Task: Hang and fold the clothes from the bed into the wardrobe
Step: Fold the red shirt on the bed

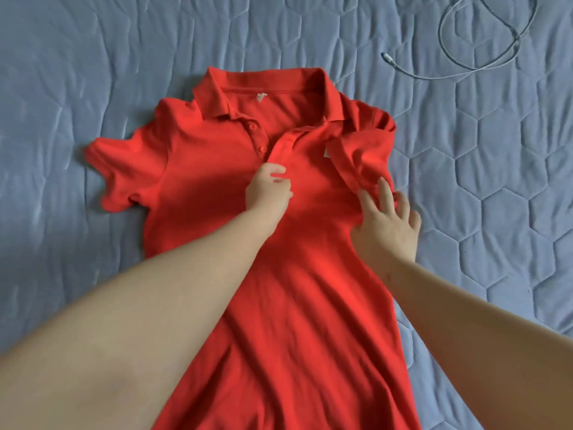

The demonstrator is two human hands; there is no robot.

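So the whole bed (93, 57) is covered in a blue quilted spread. Laid flat on it, front up, is a red polo dress (279, 305). Its long axis runs from the collar (266, 85) at the far end down towards the person, and the hem goes out of view at the near edge. It's nowhere near the wardrobe yet, so I'd say this is early in the folding.

The sleeve on the person's right (359, 156) is already flipped in over the chest. The sleeve on their left (124, 169) sticks straight out on the spread, and I reckon that's what the next fold turns on. It lies out to the left of the left hand (268, 190), well apart from it, and the left hand is clearly the nearer one. The right would have to cross the whole body of the dress.

The right hand (387, 225) has its fingers spread, pressing on the dress edge just below the folded-in sleeve. The left hand's fingers are curled in, pinching the cloth at the bottom of the placket (279, 147), as far as I can tell.

There's also a grey cable (483, 60) looped in the far right corner, clear of the dress. Two little red buttons (252, 126) are undone.
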